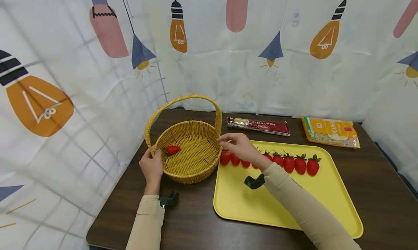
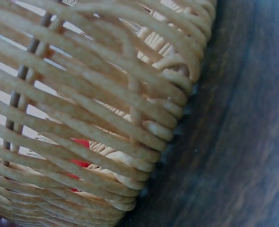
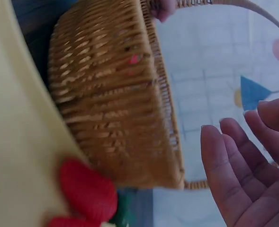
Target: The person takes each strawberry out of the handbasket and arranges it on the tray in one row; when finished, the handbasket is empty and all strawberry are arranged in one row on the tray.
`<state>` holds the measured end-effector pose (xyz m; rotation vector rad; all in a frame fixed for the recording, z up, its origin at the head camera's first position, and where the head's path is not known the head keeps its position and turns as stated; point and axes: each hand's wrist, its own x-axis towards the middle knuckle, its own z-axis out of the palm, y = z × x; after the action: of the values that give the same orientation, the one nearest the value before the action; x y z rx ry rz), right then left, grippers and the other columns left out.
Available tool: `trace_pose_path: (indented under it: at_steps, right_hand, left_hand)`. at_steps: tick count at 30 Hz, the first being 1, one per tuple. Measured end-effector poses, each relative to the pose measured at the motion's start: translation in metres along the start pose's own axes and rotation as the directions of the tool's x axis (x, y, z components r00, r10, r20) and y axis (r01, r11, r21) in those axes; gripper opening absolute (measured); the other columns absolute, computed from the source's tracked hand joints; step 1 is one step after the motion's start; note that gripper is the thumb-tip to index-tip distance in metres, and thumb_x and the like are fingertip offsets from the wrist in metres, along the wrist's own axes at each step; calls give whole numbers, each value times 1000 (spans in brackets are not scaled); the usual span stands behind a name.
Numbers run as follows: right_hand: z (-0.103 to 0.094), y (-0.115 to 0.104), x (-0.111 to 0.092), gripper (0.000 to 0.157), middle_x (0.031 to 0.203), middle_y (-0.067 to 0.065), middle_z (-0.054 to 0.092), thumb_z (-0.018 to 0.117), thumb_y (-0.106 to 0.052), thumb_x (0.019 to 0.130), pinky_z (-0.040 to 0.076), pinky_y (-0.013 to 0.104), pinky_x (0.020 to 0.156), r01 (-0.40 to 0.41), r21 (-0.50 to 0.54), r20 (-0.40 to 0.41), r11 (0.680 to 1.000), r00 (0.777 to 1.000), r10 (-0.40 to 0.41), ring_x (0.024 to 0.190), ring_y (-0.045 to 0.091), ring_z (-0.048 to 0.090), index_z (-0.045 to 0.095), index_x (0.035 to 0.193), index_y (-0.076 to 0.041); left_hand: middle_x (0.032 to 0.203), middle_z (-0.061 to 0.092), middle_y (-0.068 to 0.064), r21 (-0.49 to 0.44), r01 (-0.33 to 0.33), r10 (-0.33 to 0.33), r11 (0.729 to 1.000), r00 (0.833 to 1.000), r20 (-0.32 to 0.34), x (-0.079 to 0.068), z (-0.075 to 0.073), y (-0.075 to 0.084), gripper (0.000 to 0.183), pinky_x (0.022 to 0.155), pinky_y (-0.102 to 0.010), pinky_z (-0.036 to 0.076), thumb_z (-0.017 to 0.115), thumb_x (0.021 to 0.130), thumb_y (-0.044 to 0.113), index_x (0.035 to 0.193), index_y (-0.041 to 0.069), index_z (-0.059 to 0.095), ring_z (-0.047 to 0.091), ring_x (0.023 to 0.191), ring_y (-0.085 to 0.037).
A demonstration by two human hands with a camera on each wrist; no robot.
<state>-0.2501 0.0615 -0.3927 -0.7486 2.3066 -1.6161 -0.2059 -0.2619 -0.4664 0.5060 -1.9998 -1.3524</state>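
My left hand (image 1: 152, 168) grips the left rim of a yellow woven basket (image 1: 189, 178), right by the foot of its tall handle (image 1: 183, 98). One red strawberry (image 1: 173, 150) lies inside, close to that hand; in the left wrist view bits of its red (image 2: 80, 156) show through the weave. Beside the basket's right rim hovers my right hand (image 1: 240, 147), its fingers loosely bent. Nothing is between those fingers (image 3: 234, 165) in the right wrist view. Below that arm a row of several strawberries (image 1: 300, 165) runs along the yellow tray (image 1: 313, 203), partly hidden by the hand.
Behind the tray lie a dark red packet (image 1: 258, 125) and a yellow food bag (image 1: 331, 132). All stand on a dark wooden table (image 1: 192, 221). A patterned curtain (image 1: 209, 72) hangs along the table's back and left sides.
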Motion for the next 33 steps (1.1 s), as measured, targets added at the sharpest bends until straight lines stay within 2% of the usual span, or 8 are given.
trace_pose_path:
  at_steps: [5, 8, 12, 15, 17, 21, 28, 33]
  right_hand:
    - [19, -14, 28, 24, 117, 11, 66, 60, -22, 98, 54, 50, 79, -11, 5, 50, 1000, 999, 11, 88, 32, 65, 68, 118, -12]
    - [28, -20, 45, 24, 114, 5, 66, 59, -25, 98, 56, 43, 77, -21, -38, 98, 999, 995, 25, 89, 25, 67, 69, 118, -15]
    - [40, -23, 63, 26, 116, 1, 65, 59, -26, 99, 56, 35, 74, -15, -72, 157, 997, 987, 27, 93, 17, 66, 68, 121, -15]
    - [50, -24, 73, 29, 117, 4, 64, 57, -25, 99, 56, 36, 75, -19, -74, 185, 997, 982, 32, 98, 20, 65, 65, 124, -12]
    - [55, -25, 79, 32, 118, 6, 63, 56, -24, 100, 56, 38, 77, -22, -78, 202, 997, 979, 38, 100, 26, 64, 63, 127, -10]
    - [63, -24, 93, 32, 121, 9, 63, 55, -24, 100, 53, 47, 85, -48, -56, 209, 997, 976, 58, 106, 35, 61, 62, 128, -9]
    - [67, -18, 108, 32, 121, 12, 61, 56, -21, 100, 49, 52, 90, -134, 23, 189, 991, 974, 127, 113, 39, 56, 61, 128, -7]
    - [73, -14, 117, 34, 123, 16, 60, 53, -28, 101, 49, 51, 91, -167, 36, 202, 985, 967, 157, 108, 39, 55, 61, 128, -8]
  left_hand:
    - [95, 70, -17, -1, -13, 13, 1000, 1000, -8, 0, 0, -1, 25, 52, -23, 32, 57, 94, 16, 108, 3, 73, 40, 54, -10]
    - [80, 66, -14, -1, -22, 22, 1000, 1000, -5, 1, -1, -1, 23, 49, -24, 30, 56, 93, 14, 102, 2, 73, 34, 48, -7]
    - [63, 53, -6, 3, -22, 22, 1000, 1000, 7, 0, -2, 0, 23, 45, -25, 27, 56, 94, 14, 103, 3, 73, 27, 43, -7]
    - [60, 47, -3, -3, -15, 15, 1000, 1000, 22, -1, -3, 0, 24, 44, -25, 27, 56, 94, 14, 107, 3, 73, 27, 43, -7]
    - [59, 45, -1, -9, -13, 14, 1000, 1000, 25, 0, -2, 0, 21, 44, -25, 27, 57, 93, 13, 103, 3, 73, 28, 44, -7]
    - [60, 46, -1, -9, -6, 7, 1000, 1000, 13, -1, -3, 1, 20, 46, -25, 28, 57, 93, 13, 101, 2, 73, 29, 45, -8]
    - [61, 47, -3, -16, -7, 8, 1000, 1000, 21, -3, -1, 1, 24, 45, -25, 29, 56, 94, 15, 108, 4, 73, 29, 44, -8]
    - [62, 46, -4, -19, -6, 6, 1000, 1000, 18, -2, -1, 2, 22, 45, -25, 28, 57, 94, 15, 105, 4, 73, 28, 44, -7]
